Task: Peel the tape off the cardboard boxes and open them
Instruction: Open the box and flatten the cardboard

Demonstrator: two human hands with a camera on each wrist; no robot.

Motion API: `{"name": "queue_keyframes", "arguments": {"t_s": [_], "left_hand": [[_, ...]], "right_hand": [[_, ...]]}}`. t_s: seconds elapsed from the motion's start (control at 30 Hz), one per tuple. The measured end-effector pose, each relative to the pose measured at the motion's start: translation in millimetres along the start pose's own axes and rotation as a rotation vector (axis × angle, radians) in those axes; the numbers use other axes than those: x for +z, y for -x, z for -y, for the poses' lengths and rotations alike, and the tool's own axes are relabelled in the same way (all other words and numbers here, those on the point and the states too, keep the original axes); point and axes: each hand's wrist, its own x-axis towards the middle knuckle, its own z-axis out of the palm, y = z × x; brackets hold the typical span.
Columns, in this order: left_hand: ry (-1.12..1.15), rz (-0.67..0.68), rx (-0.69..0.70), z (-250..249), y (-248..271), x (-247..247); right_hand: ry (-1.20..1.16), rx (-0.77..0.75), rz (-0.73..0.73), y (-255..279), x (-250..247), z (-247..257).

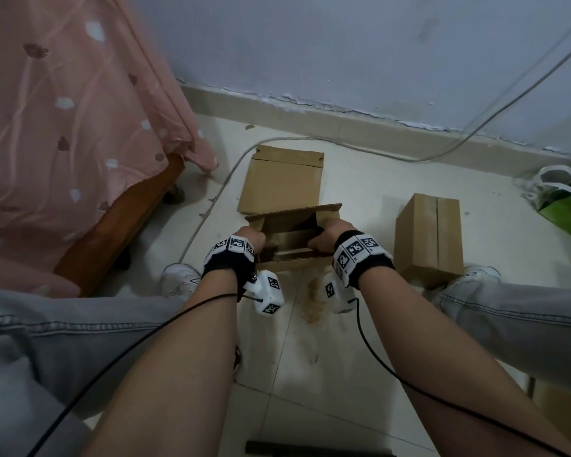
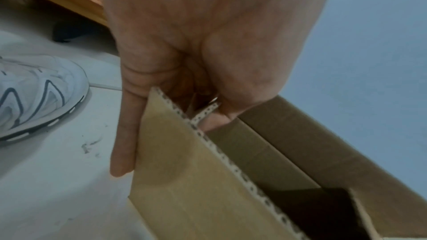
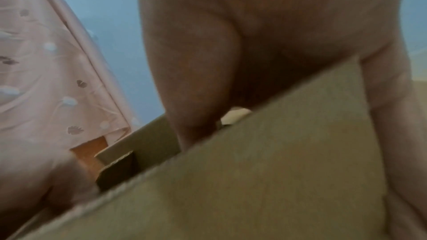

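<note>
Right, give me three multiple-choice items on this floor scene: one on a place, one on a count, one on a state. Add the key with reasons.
1. Where does the closed brown cardboard box stand relative to the open brown cardboard box?
A. right of it
B. inside it
C. on top of it

2. How many brown cardboard boxes show on the pale tiled floor?
A. one
B. three
C. six

3. What is the left hand doing?
A. lying flat on the floor
B. gripping a flap of the open box
C. holding a green bag

Key: 1 A, it stands apart beside the right hand. 2 B, open, closed, and the flattened brown cardboard box behind. 3 B, the left wrist view shows fingers curled over the flap edge.
</note>
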Motion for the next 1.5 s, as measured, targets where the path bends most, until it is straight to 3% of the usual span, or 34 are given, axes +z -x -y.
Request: {"name": "queue_keyframes", "arguments": {"t_s": [0.13, 0.33, 0.6, 0.73, 0.93, 1.13, 1.37, 1.5], "left_hand": [[0.036, -0.101, -0.035, 10.9, -1.9, 1.1], [0.183, -0.137, -0.150, 28.8, -7.6, -1.2], [0.373, -0.081, -0.153, 27.5, -7.2, -2.8], [0.669, 0.092, -0.009, 28.4, 2.7, -12.9], [0.557, 0.161, 0.297, 43.8, -8.3, -10.6], [0.450, 0.233, 0.356, 50.1, -26.1, -7.6], [0.715, 0.145, 0.175, 42.6, -3.7, -11.3], [0.849, 0.180, 0.069, 41.9, 1.7, -10.3]], "right_hand": [[-0.110, 0.003, 0.057, 8.8, -13.7, 4.8], [-0.133, 0.009, 0.145, 0.0, -22.0, -7.3], [-0.282, 0.034, 0.049, -8.6, -22.2, -22.5], [-0.370, 0.070, 0.034, -19.7, -27.2, -26.6], [-0.637, 0.151, 0.146, 4.1, -47.0, -32.5], [-0.653, 0.128, 0.211, 4.6, -61.0, -45.5], [-0.845, 0.042, 0.238, -5.6, -36.5, -62.8], [-0.750, 0.010, 0.320, -7.2, -9.7, -68.7]]}}
